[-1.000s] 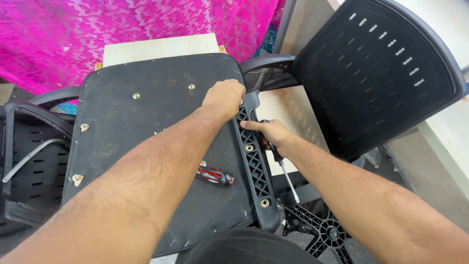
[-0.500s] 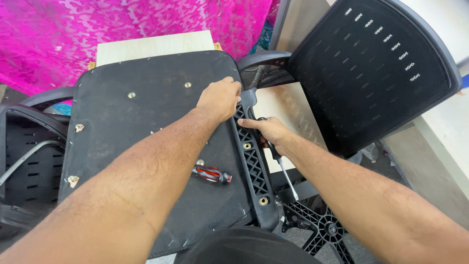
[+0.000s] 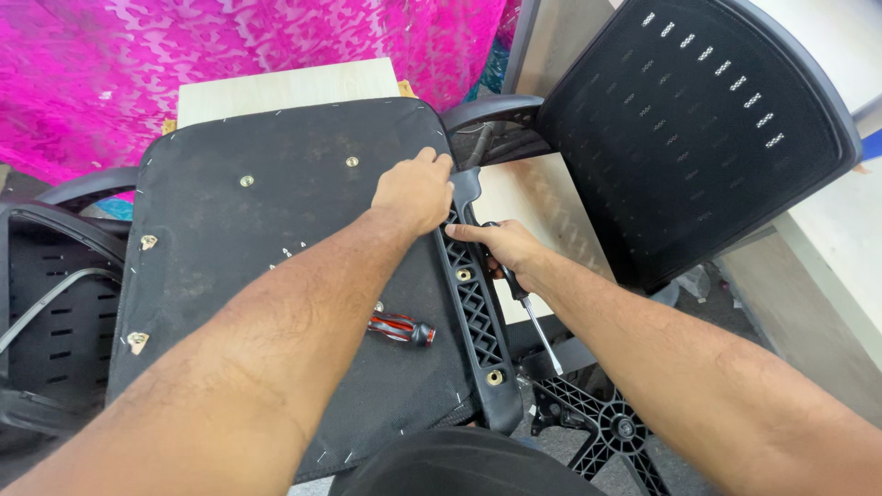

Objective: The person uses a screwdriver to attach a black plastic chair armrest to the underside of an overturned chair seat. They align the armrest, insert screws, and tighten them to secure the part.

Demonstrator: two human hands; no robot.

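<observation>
An upturned black chair seat lies in front of me, its fabric underside up with brass screw inserts. My left hand rests on its right edge, fingers curled over the top of a black ribbed armrest bracket bolted along that side. My right hand grips the handle of a long screwdriver, its metal shaft pointing down and to the right beside the bracket. A second, short screwdriver with a red and black handle lies loose on the seat.
A black perforated chair backrest stands at the right. A curved armrest sits behind the seat. A black star-shaped chair base lies at the lower right. Pink cloth hangs at the back; another black chair part is at the left.
Both hands stay on the seat's right edge. My right hand has shifted slightly along the bracket with the screwdriver; the view has drifted a little.
</observation>
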